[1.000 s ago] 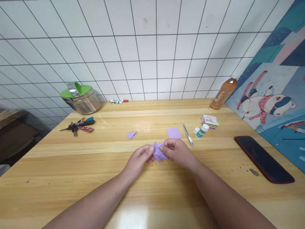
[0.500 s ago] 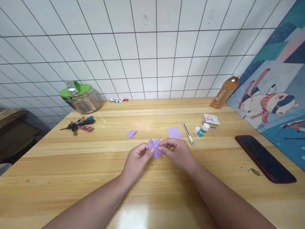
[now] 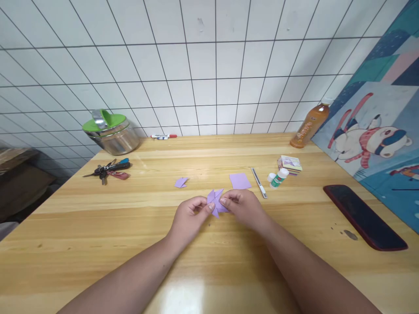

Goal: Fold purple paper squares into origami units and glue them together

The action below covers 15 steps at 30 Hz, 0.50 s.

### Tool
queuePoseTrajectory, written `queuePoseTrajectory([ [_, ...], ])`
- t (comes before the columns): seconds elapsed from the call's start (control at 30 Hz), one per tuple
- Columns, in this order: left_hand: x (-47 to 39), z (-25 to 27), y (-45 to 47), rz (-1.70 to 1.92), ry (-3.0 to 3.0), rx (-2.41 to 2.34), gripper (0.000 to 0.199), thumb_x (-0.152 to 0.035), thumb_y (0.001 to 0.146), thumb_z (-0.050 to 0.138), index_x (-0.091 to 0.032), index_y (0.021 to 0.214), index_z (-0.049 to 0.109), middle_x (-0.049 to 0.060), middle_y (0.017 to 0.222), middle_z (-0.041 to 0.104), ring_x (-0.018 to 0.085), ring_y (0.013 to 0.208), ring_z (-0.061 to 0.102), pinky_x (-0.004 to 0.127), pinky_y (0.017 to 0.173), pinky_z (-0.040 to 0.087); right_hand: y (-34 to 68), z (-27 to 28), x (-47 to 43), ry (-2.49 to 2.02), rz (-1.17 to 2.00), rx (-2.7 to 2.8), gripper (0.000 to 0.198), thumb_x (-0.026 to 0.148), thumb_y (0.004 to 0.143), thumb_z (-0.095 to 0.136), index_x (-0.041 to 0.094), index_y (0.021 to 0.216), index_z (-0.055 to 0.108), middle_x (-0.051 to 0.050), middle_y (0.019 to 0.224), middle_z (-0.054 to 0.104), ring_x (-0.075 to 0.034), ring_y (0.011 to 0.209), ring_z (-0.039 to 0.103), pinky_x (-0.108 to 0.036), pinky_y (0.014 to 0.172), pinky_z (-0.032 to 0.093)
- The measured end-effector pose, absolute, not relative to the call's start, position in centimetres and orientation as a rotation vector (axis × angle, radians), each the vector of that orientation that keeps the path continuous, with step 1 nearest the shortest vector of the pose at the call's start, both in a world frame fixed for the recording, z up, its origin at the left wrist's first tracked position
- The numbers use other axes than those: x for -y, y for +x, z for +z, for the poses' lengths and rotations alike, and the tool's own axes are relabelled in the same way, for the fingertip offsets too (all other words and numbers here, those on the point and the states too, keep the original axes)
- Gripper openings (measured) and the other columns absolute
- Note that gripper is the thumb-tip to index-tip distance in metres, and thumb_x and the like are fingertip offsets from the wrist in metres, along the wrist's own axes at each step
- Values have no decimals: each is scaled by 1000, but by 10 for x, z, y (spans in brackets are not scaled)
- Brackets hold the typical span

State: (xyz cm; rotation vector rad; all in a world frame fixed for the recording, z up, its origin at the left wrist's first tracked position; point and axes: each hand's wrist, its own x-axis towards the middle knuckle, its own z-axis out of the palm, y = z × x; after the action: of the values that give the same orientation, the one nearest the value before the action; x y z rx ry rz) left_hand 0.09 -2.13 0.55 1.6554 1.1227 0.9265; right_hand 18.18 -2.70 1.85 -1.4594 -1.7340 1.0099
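Observation:
A folded purple origami paper (image 3: 216, 203) with pointed corners is held just above the table between my two hands. My left hand (image 3: 191, 216) pinches its left edge with the thumb on top. On the opposite side, my right hand (image 3: 244, 208) grips the paper between thumb and curled fingers, which hide part of it. Beyond my left hand lies a smaller folded purple piece (image 3: 181, 182). A flat purple paper square (image 3: 240, 180) rests just past my right hand, with a utility knife (image 3: 259, 183) to its right.
Right of the knife are an uncapped-looking glue stick (image 3: 279, 179) and a stack of small papers (image 3: 290, 164). A phone (image 3: 365, 217) and a drink bottle (image 3: 310, 125) are at the right. Keys (image 3: 109, 170), a green-lidded metal pot (image 3: 113, 134) and markers (image 3: 163, 136) sit at the left and back.
The origami paper has shifted slightly to the right and turned a little between my fingers. Both hands keep their pinch on it.

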Motion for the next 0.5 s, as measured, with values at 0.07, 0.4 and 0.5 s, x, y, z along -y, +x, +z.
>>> queuePoseTrajectory([
  [0.07, 22, 10, 0, 1010, 1751, -1233, 19, -35, 79, 56, -17, 85, 57, 2, 79, 59, 16, 74, 54, 27, 67, 43, 186, 16, 25, -1551, 1077, 1774, 26, 35, 79, 49, 17, 65, 62, 2, 55, 57, -10, 52, 50, -19, 49, 35],
  [0.4, 67, 10, 15, 279, 2672, -1447, 36, -27, 84, 49, -18, 118, 51, 11, 109, 58, 25, 97, 50, 40, 79, 38, 186, 18, 31, -2025, 653, 2149, 30, 32, 76, 50, 19, 50, 57, -1, 51, 58, -12, 50, 48, -24, 47, 26],
  [0.5, 76, 8, 18, 239, 2765, -1454, 35, -29, 88, 44, -20, 121, 51, 10, 110, 59, 26, 98, 49, 45, 84, 32, 191, 29, 35, -2140, 497, 2182, 36, 45, 79, 49, 20, 56, 60, -5, 58, 61, -15, 55, 51, -25, 49, 27],
])
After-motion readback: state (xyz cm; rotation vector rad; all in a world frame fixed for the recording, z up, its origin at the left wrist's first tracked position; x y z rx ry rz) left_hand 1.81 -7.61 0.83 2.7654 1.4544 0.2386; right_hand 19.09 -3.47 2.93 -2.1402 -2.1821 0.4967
